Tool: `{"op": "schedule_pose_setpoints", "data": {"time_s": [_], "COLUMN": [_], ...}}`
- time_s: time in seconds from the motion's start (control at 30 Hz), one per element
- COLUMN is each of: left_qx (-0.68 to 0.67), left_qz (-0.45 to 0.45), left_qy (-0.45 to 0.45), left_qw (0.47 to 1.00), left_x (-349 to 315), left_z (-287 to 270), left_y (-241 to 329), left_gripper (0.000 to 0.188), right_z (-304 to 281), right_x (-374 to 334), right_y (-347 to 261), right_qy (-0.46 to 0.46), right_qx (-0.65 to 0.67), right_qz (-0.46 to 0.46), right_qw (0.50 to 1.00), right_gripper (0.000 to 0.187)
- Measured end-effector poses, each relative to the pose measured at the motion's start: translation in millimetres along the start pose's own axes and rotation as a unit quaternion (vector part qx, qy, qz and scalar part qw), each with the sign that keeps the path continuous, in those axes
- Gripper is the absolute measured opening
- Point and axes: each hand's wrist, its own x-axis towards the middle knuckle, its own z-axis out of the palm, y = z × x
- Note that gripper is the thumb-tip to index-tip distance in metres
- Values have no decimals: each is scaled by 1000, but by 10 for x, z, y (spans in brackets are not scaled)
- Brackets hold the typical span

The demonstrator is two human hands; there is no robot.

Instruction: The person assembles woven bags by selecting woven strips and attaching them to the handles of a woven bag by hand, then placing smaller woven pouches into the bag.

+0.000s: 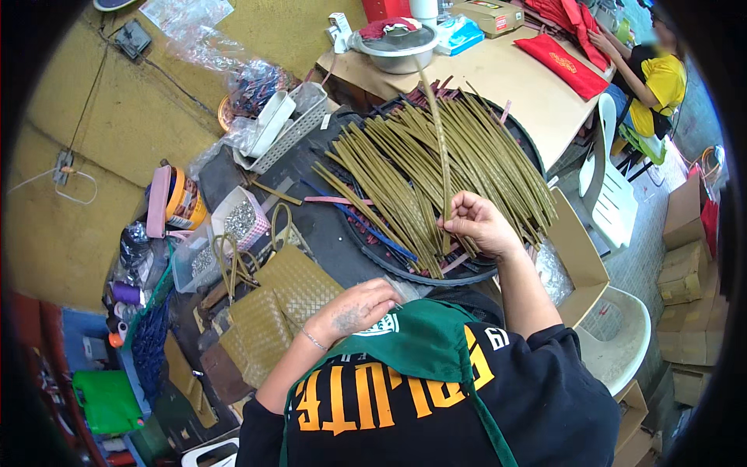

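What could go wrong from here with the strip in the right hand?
The right hand pinches the long strip near its lower end, so the free end might sway. Loose strips overlap in the black tray, so moving one could drag others. The open tub of small metal pieces, close to the bag, might spill if knocked.

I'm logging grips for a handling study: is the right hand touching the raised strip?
Touching. The head view shows it: the right hand pinches the strip low down, with no gap showing between them.
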Motion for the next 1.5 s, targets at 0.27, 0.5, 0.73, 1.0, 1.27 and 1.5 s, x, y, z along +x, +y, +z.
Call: {"op": "schedule_pose_setpoints", "data": {"time_s": [0.27,0.5,0.73,1.0,1.27,1.5], "left_qx": [-153,-401,-376,-283,-439,-451], "left_qz": [-10,-78,-96,-91,-43,-30], "left_qy": [63,174,240,129,82,80], "left_qw": [986,896,890,946,894,888], "left_x": [-9,-42,138,17,-93,-87], "left_z": [25,190,109,57,99,86], "left_y": [-174,-354,-37,-46,-125,-149], "left_gripper": [12,11,27,20,26,25], "right_z": [148,235,571,644,155,71], "right_x": [184,172,144,288,543,510], "right_y": [-82,-33,135,-78,-676,-905], "right_qy": [18,0,-25,116,204,225], "right_qx": [-37,-74,-20,63,-70,-106], "right_qz": [-6,-27,-51,-48,-158,-222], "right_qw": [999,997,998,990,964,943], "right_gripper": [17,18,22,15,22,15]}}
